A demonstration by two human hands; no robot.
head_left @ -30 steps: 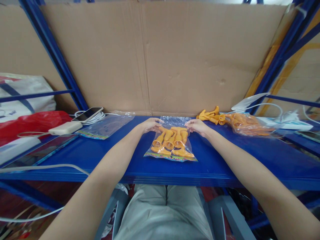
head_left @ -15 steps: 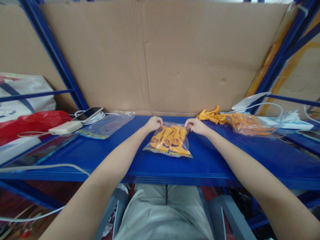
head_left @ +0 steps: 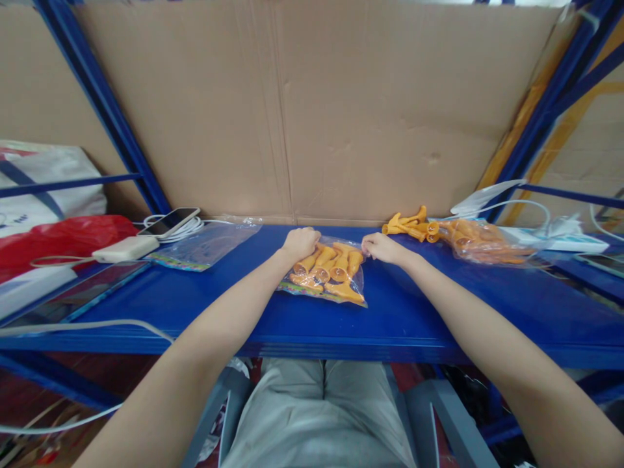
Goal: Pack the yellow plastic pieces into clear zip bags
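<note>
A clear plastic bag (head_left: 331, 270) with several orange boot-like pieces inside lies flat on the blue shelf in front of me. My left hand (head_left: 301, 243) has its fingers closed on the bag's far left corner. At the far right corner, my right hand (head_left: 383, 248) pinches the bag's edge. The bag's near edge carries a coloured printed strip.
Loose orange pieces (head_left: 412, 225) and another filled bag (head_left: 482, 242) lie at the right. On the left are a flat clear bag (head_left: 207, 246), a phone (head_left: 171, 223), a power bank (head_left: 127, 249) and red plastic (head_left: 73, 240). Cardboard (head_left: 341, 117) stands behind.
My left hand has moved slightly and covers more of the bag's far left corner. The bag has shifted a little to the left and tilted.
</note>
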